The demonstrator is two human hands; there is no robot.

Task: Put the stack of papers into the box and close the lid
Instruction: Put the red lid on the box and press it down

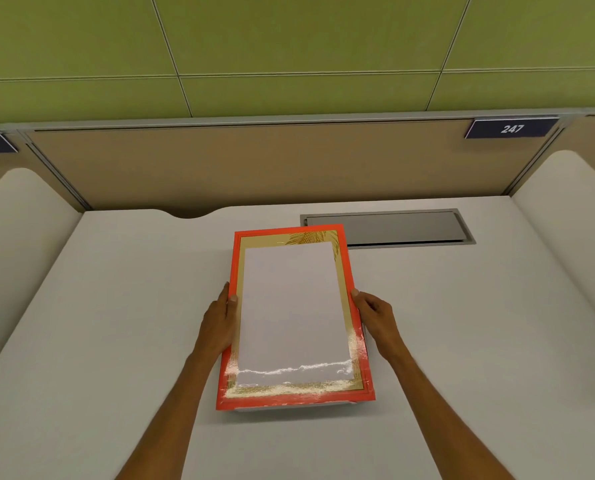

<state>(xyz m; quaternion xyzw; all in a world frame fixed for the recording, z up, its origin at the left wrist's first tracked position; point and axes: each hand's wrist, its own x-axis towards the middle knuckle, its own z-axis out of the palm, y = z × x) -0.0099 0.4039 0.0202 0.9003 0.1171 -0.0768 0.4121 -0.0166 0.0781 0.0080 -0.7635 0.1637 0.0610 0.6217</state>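
Observation:
A flat red-rimmed lid [234,271] with a gold inner border lies lengthwise in the middle of the desk. A large white rectangle [292,306] fills its centre, and a glossy sheen runs across both the white and the gold. I cannot tell whether the white is the papers or part of the lid. A thin pale edge of the box [289,407] shows under the near side. My left hand [218,327] grips the lid's left edge, thumb on top. My right hand [375,317] grips the right edge the same way.
The pale desk [116,306] has raised rounded side panels left and right. A grey metal cable hatch [410,226] sits just behind the box, at the back right. A tan partition [219,161] with a label reading 247 [512,129] closes off the back.

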